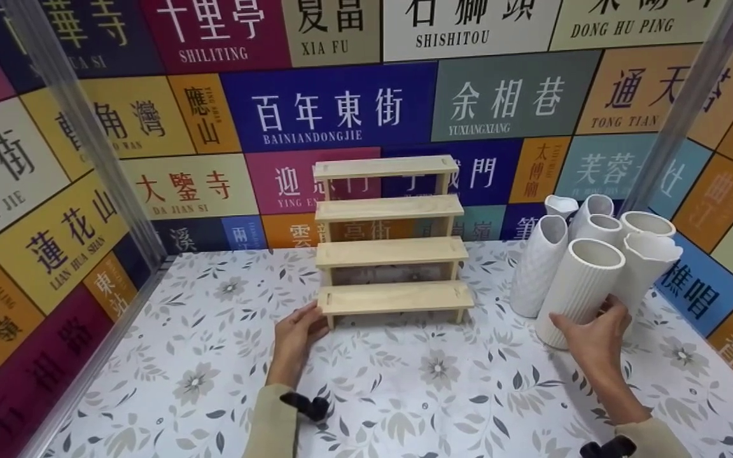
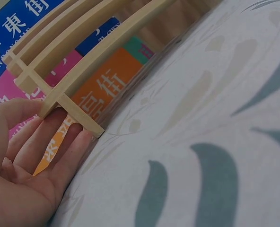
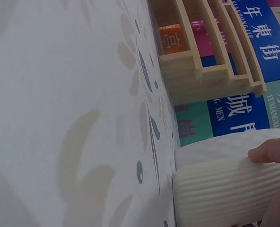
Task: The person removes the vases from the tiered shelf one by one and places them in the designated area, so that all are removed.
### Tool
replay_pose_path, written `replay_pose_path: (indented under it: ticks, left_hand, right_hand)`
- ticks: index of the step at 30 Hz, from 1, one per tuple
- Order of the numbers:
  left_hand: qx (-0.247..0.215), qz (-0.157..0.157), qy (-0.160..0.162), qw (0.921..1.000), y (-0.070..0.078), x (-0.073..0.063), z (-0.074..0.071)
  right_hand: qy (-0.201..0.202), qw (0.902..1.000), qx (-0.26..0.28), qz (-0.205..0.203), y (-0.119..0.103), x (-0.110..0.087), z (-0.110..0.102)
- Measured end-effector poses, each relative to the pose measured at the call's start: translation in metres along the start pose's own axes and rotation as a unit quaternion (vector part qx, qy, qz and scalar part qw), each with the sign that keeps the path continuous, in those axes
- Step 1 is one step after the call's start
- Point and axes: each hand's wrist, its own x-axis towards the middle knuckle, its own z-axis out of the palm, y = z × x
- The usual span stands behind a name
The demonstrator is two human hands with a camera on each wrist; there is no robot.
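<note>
A pale wooden four-tier step rack [image 1: 396, 254] stands on the cloth in the head view. My left hand [image 1: 295, 337] holds the left end of its lowest step; in the left wrist view the fingers [image 2: 76, 149] reach to that step's end and its leg. On the right, my right hand [image 1: 599, 340] grips a tall, ribbed white vase [image 1: 576, 296], which stands upright. The right wrist view shows the thumb [image 3: 265, 151] against the ribbed vase [image 3: 225, 189]. Several other white vases cluster behind and beside it, including a diamond-textured one [image 1: 535, 267] and a wavy-rimmed one [image 1: 646, 273].
A white tablecloth [image 1: 398, 388] with grey flowers and leaves covers the table. Colourful panels [image 1: 328, 105] with Chinese lettering form walls behind and at both sides. Clear upright corner strips [image 1: 90, 127] join the walls.
</note>
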Motion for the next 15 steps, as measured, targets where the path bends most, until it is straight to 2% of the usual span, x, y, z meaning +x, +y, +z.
replay_pose_path:
  ticks: [7,15]
  left_hand:
    - [0.019,0.006,0.007,0.9998,0.0012,-0.0011,-0.0006]
    - [0.006,-0.005,-0.002,1.0,0.0004,-0.0013,0.0003]
  right_hand:
    - [0.01,0.9995,-0.026,-0.013,0.0007,0.0009,-0.0036]
    - [0.024,0.9992,-0.024,-0.023,0.0006,-0.0004,-0.0058]
